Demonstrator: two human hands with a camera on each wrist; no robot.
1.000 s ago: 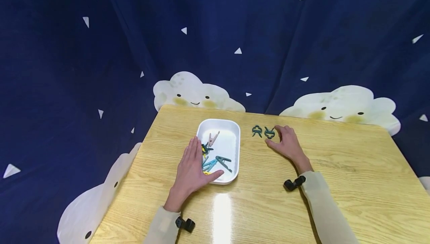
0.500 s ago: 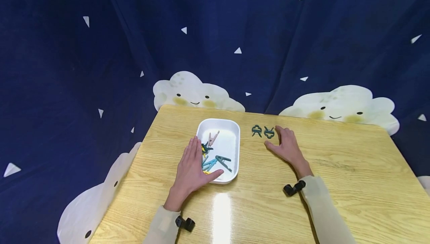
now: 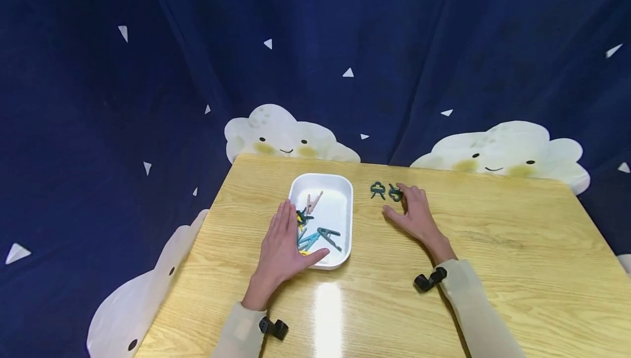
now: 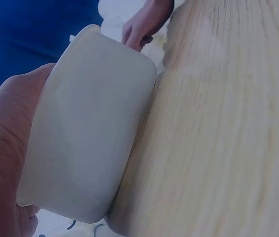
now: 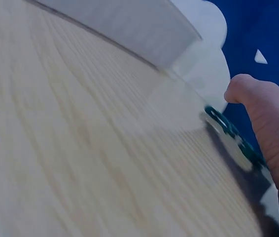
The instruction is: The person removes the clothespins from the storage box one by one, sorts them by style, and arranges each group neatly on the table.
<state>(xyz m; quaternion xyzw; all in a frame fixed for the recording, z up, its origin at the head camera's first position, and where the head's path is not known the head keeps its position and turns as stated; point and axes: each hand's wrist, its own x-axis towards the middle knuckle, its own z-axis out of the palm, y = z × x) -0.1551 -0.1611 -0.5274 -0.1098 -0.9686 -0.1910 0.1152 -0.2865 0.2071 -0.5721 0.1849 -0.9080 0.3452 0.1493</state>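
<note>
A white plastic tray holds several clips: a pink clip, a grey-green clip, a blue clip and others partly hidden. My left hand rests along the tray's left rim, fingers straight and thumb spread over the near end. Right of the tray, two dark green clips lie on the table. My right hand is at the right-hand green clip, fingertips against its right side and thumb apart from it. Just left of that lies the other green clip.
A wooden table lies under everything. Behind it hangs a dark blue curtain with white triangles and clouds. Each sleeve carries a small black camera, such as the right wrist camera.
My right hand has shifted slightly left, its fingertips meeting the right-hand green clip, which has turned a little. My left hand and the tray have stayed put.
</note>
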